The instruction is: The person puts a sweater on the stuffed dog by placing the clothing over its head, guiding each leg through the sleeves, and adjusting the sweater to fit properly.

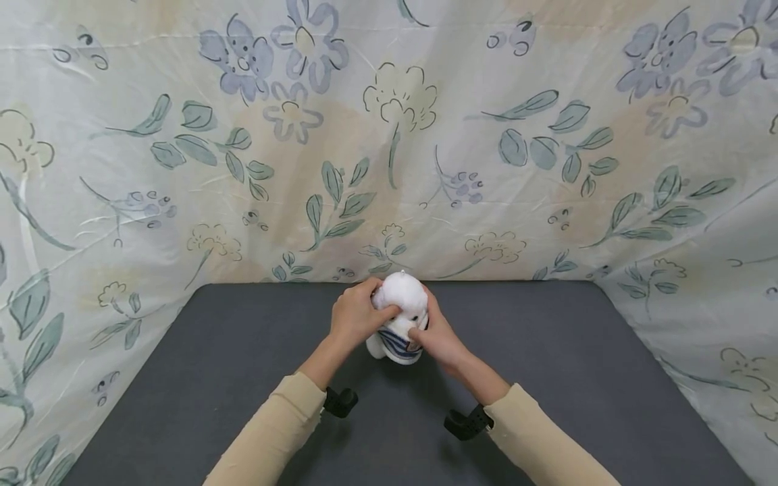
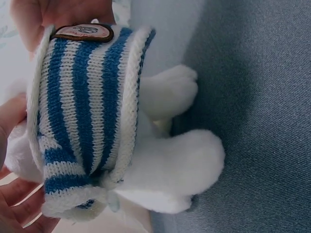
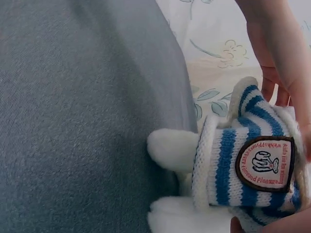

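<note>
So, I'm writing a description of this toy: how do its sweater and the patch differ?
The sweater has blue and white stripes, while the patch is pale with a dark brown border. The sweater is knitted and wraps round the toy; the patch is a much smaller piece on the sweater's front. The patch carries lettering and a little drawing, whereas the sweater's knit shows only stripes and white edging. Both show white or pale areas.
</note>
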### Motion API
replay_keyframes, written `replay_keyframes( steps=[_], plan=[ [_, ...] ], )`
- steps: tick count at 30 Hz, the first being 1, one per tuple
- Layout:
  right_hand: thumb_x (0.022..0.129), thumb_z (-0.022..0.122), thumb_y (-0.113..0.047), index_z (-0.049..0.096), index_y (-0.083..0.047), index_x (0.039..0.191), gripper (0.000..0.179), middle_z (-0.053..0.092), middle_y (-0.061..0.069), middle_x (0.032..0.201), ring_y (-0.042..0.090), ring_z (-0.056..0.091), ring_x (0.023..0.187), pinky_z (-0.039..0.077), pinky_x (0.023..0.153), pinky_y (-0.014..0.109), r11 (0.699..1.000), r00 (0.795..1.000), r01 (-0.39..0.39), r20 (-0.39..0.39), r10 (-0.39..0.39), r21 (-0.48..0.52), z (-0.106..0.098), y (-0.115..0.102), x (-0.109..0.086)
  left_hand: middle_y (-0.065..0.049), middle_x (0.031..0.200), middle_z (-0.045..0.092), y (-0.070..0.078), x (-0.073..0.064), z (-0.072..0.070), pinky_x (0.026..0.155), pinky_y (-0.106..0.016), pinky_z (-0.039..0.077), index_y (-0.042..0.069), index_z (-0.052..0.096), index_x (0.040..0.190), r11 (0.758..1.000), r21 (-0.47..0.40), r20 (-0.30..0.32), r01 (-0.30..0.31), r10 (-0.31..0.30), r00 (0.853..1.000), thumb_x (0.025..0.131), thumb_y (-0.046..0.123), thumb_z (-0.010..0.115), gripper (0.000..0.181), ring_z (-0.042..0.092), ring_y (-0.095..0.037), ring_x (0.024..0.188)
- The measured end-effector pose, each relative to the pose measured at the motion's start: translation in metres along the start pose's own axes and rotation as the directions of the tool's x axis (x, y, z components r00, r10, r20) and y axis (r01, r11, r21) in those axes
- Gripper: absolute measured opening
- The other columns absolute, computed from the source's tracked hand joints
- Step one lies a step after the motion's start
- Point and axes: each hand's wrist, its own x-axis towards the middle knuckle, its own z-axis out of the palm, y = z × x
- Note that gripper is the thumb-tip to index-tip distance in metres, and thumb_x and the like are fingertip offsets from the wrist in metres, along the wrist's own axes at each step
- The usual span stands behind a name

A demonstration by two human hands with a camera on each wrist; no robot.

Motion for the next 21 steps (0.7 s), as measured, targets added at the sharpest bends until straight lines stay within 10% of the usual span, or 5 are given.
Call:
replay_keyframes(
  steps=[21],
  plan=[
    [0.092,0.056,-0.026,-0.009,-0.027,0.147,0.086,0.0,0.009,0.152,0.032,0.014,0.138,0.024,0.104,0.055,0.99,0.999,0.044,0.003,-0.044,-0.135,0.003,0.014,-0.005,-0.007,0.095,0.069,0.003,0.006,-0.006,0.063,-0.039,0.05,0.016,0.065,0.106,0.998,-0.021,0.062,0.066,-0.064,0.996,0.071,0.043,0.075,0.045,0.064,-0.025,0.077]
  ],
)
